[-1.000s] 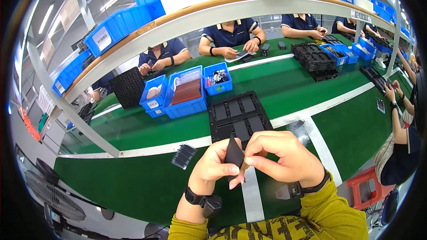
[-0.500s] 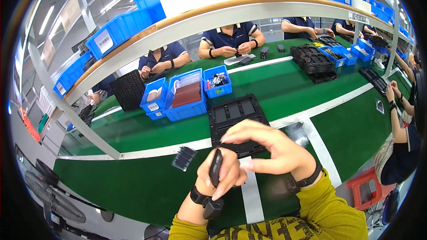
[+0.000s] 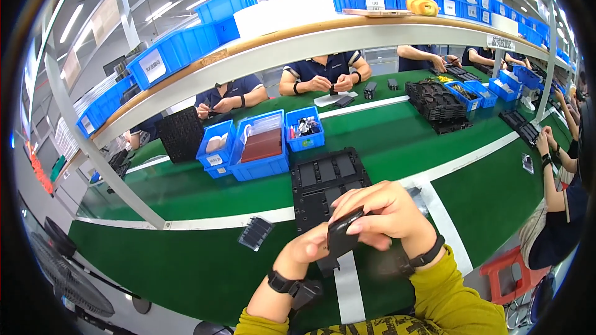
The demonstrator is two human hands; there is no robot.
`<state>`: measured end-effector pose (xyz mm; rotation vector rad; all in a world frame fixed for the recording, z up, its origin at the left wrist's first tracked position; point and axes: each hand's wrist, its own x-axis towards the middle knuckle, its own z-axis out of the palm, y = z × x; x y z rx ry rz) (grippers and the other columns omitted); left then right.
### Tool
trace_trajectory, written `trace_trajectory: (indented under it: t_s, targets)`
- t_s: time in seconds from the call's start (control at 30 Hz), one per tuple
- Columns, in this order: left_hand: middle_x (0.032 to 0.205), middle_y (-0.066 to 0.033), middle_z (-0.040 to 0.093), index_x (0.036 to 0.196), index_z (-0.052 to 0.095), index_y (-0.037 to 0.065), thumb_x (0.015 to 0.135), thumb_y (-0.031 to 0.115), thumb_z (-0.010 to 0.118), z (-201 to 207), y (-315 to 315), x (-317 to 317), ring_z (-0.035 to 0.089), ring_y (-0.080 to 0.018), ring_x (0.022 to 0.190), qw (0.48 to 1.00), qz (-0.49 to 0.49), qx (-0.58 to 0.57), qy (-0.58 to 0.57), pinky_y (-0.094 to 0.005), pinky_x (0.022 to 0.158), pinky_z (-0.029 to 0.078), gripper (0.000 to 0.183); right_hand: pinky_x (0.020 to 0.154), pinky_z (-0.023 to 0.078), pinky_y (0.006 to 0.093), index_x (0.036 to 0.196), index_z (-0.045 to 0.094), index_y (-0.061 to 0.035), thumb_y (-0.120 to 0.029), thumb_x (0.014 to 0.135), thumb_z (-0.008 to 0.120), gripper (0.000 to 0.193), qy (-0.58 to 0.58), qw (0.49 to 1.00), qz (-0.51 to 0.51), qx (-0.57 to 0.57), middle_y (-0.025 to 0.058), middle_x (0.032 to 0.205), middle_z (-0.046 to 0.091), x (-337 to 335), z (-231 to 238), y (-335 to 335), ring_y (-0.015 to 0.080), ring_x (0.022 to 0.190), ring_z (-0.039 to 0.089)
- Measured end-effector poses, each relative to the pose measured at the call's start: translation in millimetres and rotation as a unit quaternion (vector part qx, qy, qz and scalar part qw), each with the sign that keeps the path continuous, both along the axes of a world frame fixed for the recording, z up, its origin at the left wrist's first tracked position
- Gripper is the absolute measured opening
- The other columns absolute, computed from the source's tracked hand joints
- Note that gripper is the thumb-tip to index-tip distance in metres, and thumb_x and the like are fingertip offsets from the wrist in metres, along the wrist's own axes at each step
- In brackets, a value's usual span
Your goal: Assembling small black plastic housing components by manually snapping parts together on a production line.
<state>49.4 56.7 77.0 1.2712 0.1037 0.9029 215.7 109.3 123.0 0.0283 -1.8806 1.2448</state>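
A flat black rectangular part with a glossy edge (image 3: pixel 345 231), perhaps a casing, is held tilted between my hands above the green bench. My right hand (image 3: pixel 397 214) pinches its upper edge, thumb on the near side and fingers over the top. Around its lower left side is my left hand (image 3: pixel 307 249), with most of its fingers hidden behind the part. Just beyond lies a black compartmented tray (image 3: pixel 305 195) containing dark rectangular pieces, partly covered by my hands. Black straps with small boxes circle both my wrists.
A sheet of dark strips (image 3: pixel 256 233) lies left of my hands. Blue bins (image 3: pixel 259 166) stand beyond the tray, one holding brown sheets. A shelf (image 3: pixel 273 48) with blue boxes spans overhead. Stacked black trays (image 3: pixel 437 105) sit far right. Co-workers sit opposite and at right.
The black part has turned from edge-on to showing its broad face and moved right. My right fingers, earlier spread above it, now grip its top edge.
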Motion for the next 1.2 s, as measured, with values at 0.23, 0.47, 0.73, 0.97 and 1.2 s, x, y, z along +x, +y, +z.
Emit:
trace_trajectory:
  t_s: [0.23, 0.47, 0.73, 0.97, 1.2]
  targets:
    - [0.071, -0.0075, 0.065, 0.082, 0.069, 0.001, 0.072, 0.004, 0.07, 29.1, -11.8, 3.9, 0.057, -0.0183, 0.069, 0.82, 0.442, 0.268, 0.245, -0.0293, 0.074, 0.042, 0.01, 0.065, 0.047, 0.0271, 0.077, 0.065, 0.0043, -0.002, 0.073, 0.068, 0.008, 0.024, 0.985, -0.167, 0.015, 0.0127, 0.081, 0.066, 8.7, 13.7, -10.2, 0.0182, 0.073, 0.061]
    - [0.071, -0.0071, 0.065, 0.078, 0.068, 0.002, 0.069, 0.014, 0.075, 38.4, -17.1, 1.5, 0.059, -0.0193, 0.072, 0.794, 0.478, 0.223, 0.302, -0.0304, 0.07, 0.045, 0.017, 0.064, 0.045, 0.0243, 0.085, 0.063, 0.003, -0.006, 0.082, 0.061, 0.01, -0.028, 0.985, -0.17, -0.031, 0.0087, 0.083, 0.063, -0.3, 5.9, -11.2, 0.011, 0.074, 0.057]
    - [0.126, -0.0169, 0.05, 0.122, 0.048, -0.005, 0.081, 0.019, 0.062, 61.2, -25.8, -10.9, 0.057, -0.0165, 0.094, 0.921, 0.367, 0.037, 0.122, -0.0285, 0.079, 0.047, 0.049, 0.061, 0.052, 0.0249, 0.097, 0.056, 0.0015, -0.012, 0.093, 0.048, 0.017, -0.11, 0.988, -0.068, -0.09, 0.0083, 0.079, 0.065, -17.4, 4.4, -26.4, 0.0136, 0.07, 0.065]
    - [0.127, -0.0193, 0.049, 0.124, 0.047, -0.006, 0.085, 0.015, 0.054, 60.1, -27.8, -15.8, 0.057, -0.017, 0.098, 0.924, 0.358, 0.076, 0.11, -0.0267, 0.078, 0.048, 0.044, 0.06, 0.054, 0.0258, 0.093, 0.056, 0.0015, -0.013, 0.093, 0.048, 0.017, -0.112, 0.985, -0.072, -0.107, 0.0087, 0.078, 0.066, -21.5, 1.3, -28.3, 0.0154, 0.068, 0.066]
    - [0.127, -0.0225, 0.048, 0.123, 0.049, -0.005, 0.085, 0.013, 0.053, 60.4, -27.2, -16.4, 0.05, -0.0253, 0.114, 0.913, 0.373, 0.124, 0.111, -0.0331, 0.091, 0.042, 0.042, 0.056, 0.054, 0.0244, 0.088, 0.055, 0.0024, -0.013, 0.092, 0.05, 0.016, -0.117, 0.984, -0.053, -0.121, 0.0094, 0.076, 0.066, -20.0, 4.2, -29.9, 0.0154, 0.066, 0.066]
